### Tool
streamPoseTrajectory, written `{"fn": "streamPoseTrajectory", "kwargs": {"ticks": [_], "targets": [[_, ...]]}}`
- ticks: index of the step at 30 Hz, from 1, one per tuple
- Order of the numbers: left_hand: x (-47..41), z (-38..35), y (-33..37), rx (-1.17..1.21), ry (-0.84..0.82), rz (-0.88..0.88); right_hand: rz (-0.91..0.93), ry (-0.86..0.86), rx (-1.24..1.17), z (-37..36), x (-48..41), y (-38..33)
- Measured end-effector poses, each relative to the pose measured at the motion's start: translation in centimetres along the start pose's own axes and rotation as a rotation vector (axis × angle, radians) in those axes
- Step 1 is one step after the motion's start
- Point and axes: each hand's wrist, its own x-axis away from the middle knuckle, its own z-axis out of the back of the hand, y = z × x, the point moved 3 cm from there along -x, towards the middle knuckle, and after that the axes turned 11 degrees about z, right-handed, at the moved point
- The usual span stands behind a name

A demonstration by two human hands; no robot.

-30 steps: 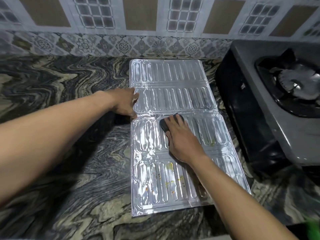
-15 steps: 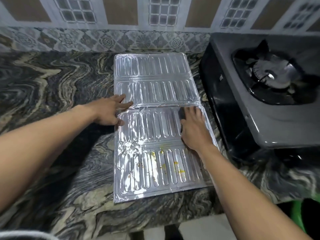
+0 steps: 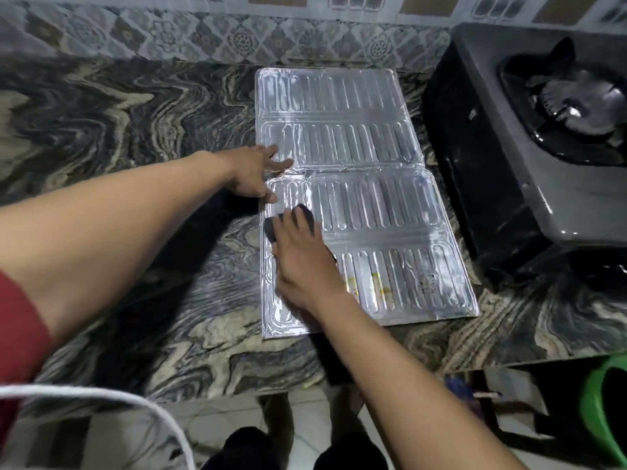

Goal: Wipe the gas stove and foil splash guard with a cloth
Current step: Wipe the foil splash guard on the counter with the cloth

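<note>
The ribbed foil splash guard [image 3: 366, 144] lies flat on the marbled counter, unfolded in panels, with yellow stains on its nearest panel. My right hand [image 3: 302, 262] presses a dark cloth [image 3: 273, 227] flat on the guard's left side; the cloth shows only beyond my fingertips. My left hand [image 3: 256, 174] rests with spread fingers on the guard's left edge at the middle fold, holding it down. The grey gas stove [image 3: 529, 157] with its black burner [image 3: 576, 110] stands to the right of the guard.
The dark marbled counter [image 3: 118, 130] stretches left and ends at a front edge near me. A patterned tile wall [image 3: 237, 39] backs it. A green container [image 3: 604, 408] sits on the floor at lower right. A white cord [image 3: 101, 393] crosses the lower left.
My right hand has swept the cloth from the guard's right side across to its left edge and a little nearer. My left hand stays at the middle fold.
</note>
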Motion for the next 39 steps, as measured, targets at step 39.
{"fn": "streamPoseTrajectory", "kwargs": {"ticks": [39], "targets": [[5.2, -2.4, 5.2, 0.023, 0.036, 0.133, 0.384, -0.121, -0.067, -0.8, 8.9, -3.3]]}}
